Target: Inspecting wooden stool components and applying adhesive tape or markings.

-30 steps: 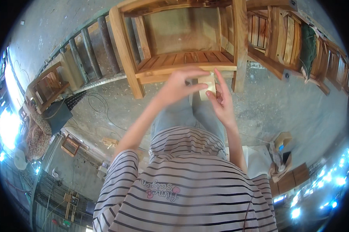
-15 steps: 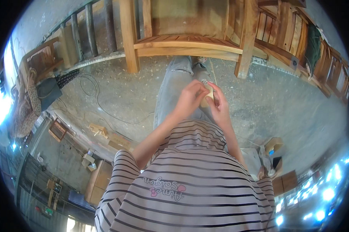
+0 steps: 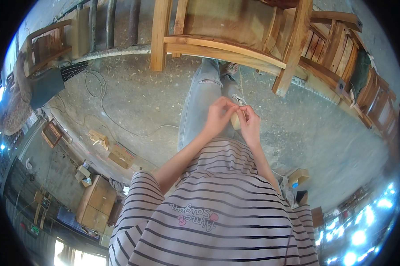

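Note:
My left hand (image 3: 218, 116) and my right hand (image 3: 250, 126) meet in front of my waist, above my legs, fingertips pinched together. Between them shows a small pale tan piece (image 3: 236, 120), flat-looking and partly covered by the fingers; its kind is too small to make out. Both hands seem to grip it near its upper edge. Just ahead stands a wooden piece of furniture (image 3: 224, 48) with square legs and a slatted rail, apart from my hands.
More slatted wooden furniture (image 3: 337, 48) stands at the right. A dark bin-like box (image 3: 49, 88) is at the left. A cable (image 3: 103, 99) curls over the concrete floor (image 3: 138, 97). Cardboard pieces (image 3: 121, 156) lie at the lower left, and a small open box (image 3: 298, 176) at the lower right.
My hands have drawn closer, fingertips now meeting, and the tan piece shows less above the right fingers. The view has turned slightly, shifting the furniture.

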Available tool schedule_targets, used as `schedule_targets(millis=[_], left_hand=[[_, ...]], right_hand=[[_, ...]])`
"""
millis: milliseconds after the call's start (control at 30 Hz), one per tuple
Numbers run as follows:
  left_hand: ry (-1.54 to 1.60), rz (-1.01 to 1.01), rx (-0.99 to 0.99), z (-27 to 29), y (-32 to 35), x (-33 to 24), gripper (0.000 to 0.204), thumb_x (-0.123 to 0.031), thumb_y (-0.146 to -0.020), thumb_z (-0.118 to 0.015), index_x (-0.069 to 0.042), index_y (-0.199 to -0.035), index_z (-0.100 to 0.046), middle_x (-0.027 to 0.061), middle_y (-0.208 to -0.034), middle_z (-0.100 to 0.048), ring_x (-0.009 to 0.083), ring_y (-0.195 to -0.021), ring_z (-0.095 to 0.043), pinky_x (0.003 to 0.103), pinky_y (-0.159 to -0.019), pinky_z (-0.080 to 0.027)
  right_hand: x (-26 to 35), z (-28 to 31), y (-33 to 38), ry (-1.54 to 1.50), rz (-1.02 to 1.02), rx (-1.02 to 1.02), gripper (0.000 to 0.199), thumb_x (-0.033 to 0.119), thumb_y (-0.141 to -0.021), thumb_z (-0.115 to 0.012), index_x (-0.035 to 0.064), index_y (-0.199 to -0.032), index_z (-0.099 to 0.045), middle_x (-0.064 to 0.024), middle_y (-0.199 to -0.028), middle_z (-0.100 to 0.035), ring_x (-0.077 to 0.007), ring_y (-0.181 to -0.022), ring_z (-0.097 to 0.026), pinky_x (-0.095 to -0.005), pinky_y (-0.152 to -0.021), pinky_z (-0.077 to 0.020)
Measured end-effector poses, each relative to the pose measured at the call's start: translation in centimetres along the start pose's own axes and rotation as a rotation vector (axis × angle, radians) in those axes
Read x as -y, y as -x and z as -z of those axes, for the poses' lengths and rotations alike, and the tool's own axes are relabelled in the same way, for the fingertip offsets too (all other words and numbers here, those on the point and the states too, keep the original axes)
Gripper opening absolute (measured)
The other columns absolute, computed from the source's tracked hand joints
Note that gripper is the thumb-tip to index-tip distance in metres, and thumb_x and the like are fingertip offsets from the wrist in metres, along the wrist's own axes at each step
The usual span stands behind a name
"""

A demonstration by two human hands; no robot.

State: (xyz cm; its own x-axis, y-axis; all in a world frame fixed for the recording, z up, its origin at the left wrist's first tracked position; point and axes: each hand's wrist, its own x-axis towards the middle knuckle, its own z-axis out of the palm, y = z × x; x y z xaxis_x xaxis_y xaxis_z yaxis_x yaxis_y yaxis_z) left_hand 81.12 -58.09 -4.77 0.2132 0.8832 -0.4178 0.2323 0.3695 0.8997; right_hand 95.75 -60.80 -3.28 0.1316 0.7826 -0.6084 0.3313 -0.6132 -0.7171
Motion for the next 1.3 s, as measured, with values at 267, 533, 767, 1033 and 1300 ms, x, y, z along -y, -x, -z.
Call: schedule_targets(millis=[267, 533, 767, 1033, 1300], left_hand=[[0.164, 0.353, -0.449, 0.7, -0.3, 1.8, 0.014, -0.014, -0.091, -0.066, 0.001, -0.094, -0.067, 0.0065, -0.092, -0.068, 0.0138, -0.088, -0.061, 0.028, -0.077, -0.048], [-0.317, -0.049, -0.56, 14.1, -8.5, 3.1, 0.034, -0.026, -0.093, -0.066, -0.002, -0.115, -0.058, 0.0184, -0.124, -0.06, 0.026, -0.095, -0.065, 0.035, -0.082, -0.05], [-0.89, 0.075, -0.269, 14.5, -10.2, 2.9, 0.047, -0.047, -0.094, -0.056, -0.009, -0.12, -0.049, 0.029, -0.15, -0.032, 0.046, -0.092, -0.064, 0.049, -0.072, -0.053], [-0.856, 0.013, -0.322, 14.4, -9.7, 2.7, 0.046, -0.045, -0.094, -0.056, -0.008, -0.121, -0.047, 0.0307, -0.141, -0.041, 0.0458, -0.092, -0.064, 0.05, -0.073, -0.053], [-0.626, 0.109, -0.59, 18.4, -9.9, 2.8, 0.032, -0.041, -0.088, -0.069, -0.011, -0.101, -0.071, 0.0114, -0.097, -0.069, 0.0319, -0.097, -0.064, 0.042, -0.084, -0.049]], right_hand=[[1.9, -1.1, 1.8, 0.153, 0.107, -0.095, 0.018, 0.018, -0.094, -0.058, 0.0016, -0.088, -0.06, -0.0213, -0.073, -0.06, -0.039, -0.064, -0.062, -0.0406, -0.058, -0.0464], [-0.8, 1.9, 1.6, 0.076, 0.03, -0.099, 0.014, 0.014, -0.092, -0.063, 0.0011, -0.089, -0.063, -0.0156, -0.071, -0.063, -0.025, -0.058, -0.059, -0.0362, -0.057, -0.0453], [-0.5, 3.4, 0.4, 0.034, -0.006, -0.067, 0.011, 0.009, -0.096, -0.06, -0.0022, -0.094, -0.062, -0.0024, -0.075, -0.062, -0.0031, -0.069, -0.054, -0.0213, -0.058, -0.042], [-1.0, 4.2, 0.2, -0.038, -0.022, -0.041, 0.012, 0.01, -0.097, -0.06, -0.002, -0.095, -0.062, -0.003, -0.077, -0.063, -0.0038, -0.068, -0.055, -0.0212, -0.058, -0.0422], [-1.4, 4.5, -0.2, -0.071, -0.01, -0.118, 0.012, 0.012, -0.093, -0.063, 0.0001, -0.089, -0.064, -0.002, -0.06, -0.05, -0.0049, -0.054, -0.038, -0.0273, -0.047, -0.0292]])
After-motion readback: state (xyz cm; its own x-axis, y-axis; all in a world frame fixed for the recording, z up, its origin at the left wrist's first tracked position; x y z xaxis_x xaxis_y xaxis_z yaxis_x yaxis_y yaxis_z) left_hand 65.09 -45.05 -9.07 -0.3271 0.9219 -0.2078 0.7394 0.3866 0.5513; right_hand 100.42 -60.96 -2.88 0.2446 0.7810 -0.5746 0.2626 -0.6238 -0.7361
